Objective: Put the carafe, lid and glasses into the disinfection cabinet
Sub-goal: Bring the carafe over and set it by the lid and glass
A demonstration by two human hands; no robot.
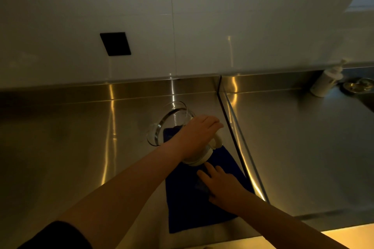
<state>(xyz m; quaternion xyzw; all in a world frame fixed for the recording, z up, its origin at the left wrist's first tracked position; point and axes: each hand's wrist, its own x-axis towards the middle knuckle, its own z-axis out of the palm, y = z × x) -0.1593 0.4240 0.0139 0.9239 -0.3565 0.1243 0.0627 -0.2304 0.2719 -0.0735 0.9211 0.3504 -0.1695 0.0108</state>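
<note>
A clear glass carafe (172,119) with a white collar (199,160) and white handle lies tipped over a dark blue cloth (194,208) on the steel counter (81,147). Its base points toward the wall and its white end points toward me. My left hand (200,133) grips it from above at the handle. My right hand (220,186) rests on the cloth with fingers straight, one fingertip close to the white collar. No glasses or cabinet are in view. I cannot tell whether the white collar carries the lid.
A raised seam (232,127) splits the counter just right of the cloth. A white pump bottle (325,83) and a small metal dish (358,86) stand at the far right by the backsplash. A black plate (115,43) sits on the white wall.
</note>
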